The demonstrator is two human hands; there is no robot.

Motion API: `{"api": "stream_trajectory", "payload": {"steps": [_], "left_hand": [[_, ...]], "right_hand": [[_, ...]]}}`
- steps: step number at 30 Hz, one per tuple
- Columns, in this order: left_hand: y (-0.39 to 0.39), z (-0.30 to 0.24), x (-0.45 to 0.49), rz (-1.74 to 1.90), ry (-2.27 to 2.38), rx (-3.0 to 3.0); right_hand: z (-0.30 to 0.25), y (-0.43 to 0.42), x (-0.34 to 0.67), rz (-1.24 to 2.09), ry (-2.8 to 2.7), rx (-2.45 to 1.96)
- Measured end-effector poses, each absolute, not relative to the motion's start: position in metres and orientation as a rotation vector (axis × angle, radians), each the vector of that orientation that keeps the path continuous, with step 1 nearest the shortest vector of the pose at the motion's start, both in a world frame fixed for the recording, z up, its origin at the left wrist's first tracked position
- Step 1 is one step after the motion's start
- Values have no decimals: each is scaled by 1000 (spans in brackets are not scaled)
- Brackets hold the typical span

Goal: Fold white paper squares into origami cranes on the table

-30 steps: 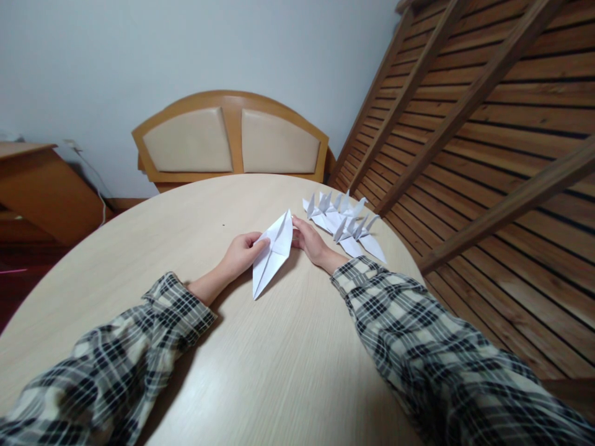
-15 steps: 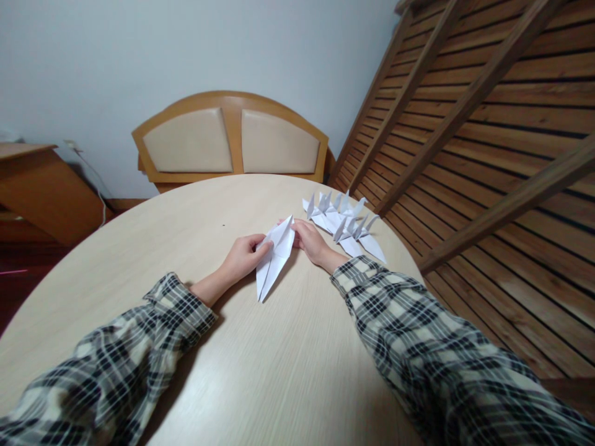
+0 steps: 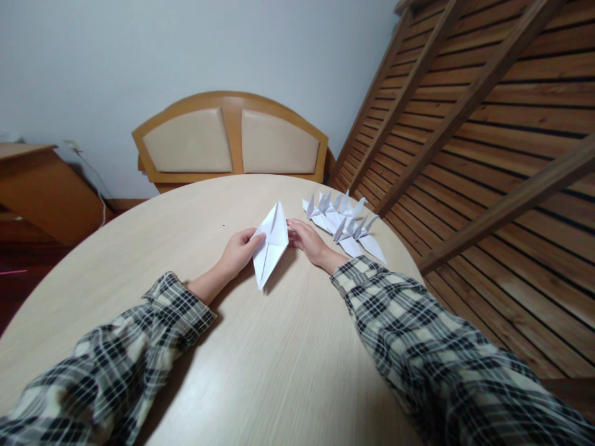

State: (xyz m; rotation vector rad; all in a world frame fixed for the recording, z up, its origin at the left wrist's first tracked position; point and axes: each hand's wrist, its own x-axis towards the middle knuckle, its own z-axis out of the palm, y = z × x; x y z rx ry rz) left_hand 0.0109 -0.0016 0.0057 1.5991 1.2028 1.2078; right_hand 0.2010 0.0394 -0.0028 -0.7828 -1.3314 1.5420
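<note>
My left hand (image 3: 238, 253) pinches the left edge of a folded piece of white origami paper (image 3: 270, 248), its thumb lying on top. The paper is a long diamond with a crease or slit down its middle, one point toward me and the other away. My right hand (image 3: 309, 240) is at the paper's right edge, fingers loosely extended and partly apart; whether the fingertips touch the edge I cannot tell. Behind my right hand stand several folded white paper cranes (image 3: 349, 238), grouped close together.
Everything rests on a round, pale wooden table (image 3: 288, 371). Past its far edge is a wooden headboard (image 3: 237, 136) with two cream panels. A slatted wooden structure (image 3: 465, 155) slants along the right side. At the far left is a wooden desk (image 3: 35, 186).
The origami paper has shifted slightly away from me and left, and its far point now shows fully. My right hand's fingers have come off the far tip and sit beside the right edge.
</note>
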Motion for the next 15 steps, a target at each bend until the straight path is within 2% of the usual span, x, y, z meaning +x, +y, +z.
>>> {"api": "stream_trajectory", "payload": {"steps": [15], "left_hand": [[-1, 4, 13, 1328, 1065, 1355]], "right_hand": [[-7, 38, 198, 1451, -1598, -713]]}}
